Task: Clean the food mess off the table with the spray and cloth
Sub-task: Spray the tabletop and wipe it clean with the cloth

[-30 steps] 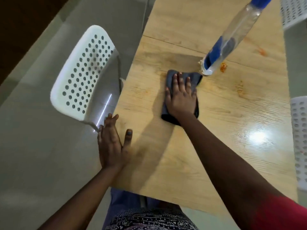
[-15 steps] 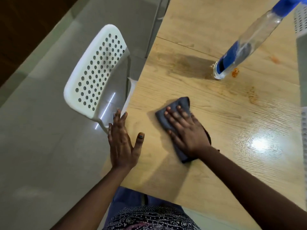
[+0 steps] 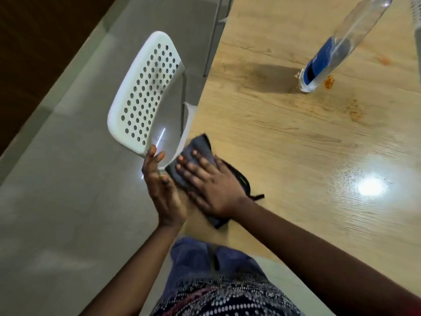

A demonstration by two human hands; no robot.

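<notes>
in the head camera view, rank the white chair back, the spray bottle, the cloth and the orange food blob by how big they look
1. white chair back
2. spray bottle, partly cut off at the top
3. cloth, mostly under the right hand
4. orange food blob

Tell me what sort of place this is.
Probably a dining area, in a home or small eatery: a wooden table with orange food stains, a white perforated chair pulled up beside it, and a glossy tiled floor.

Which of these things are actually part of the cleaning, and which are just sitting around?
Part of the job:
cloth, under the right hand
spray bottle
orange food bits and smear
table
left hand, at the table's edge

Just around:
white chair
</notes>
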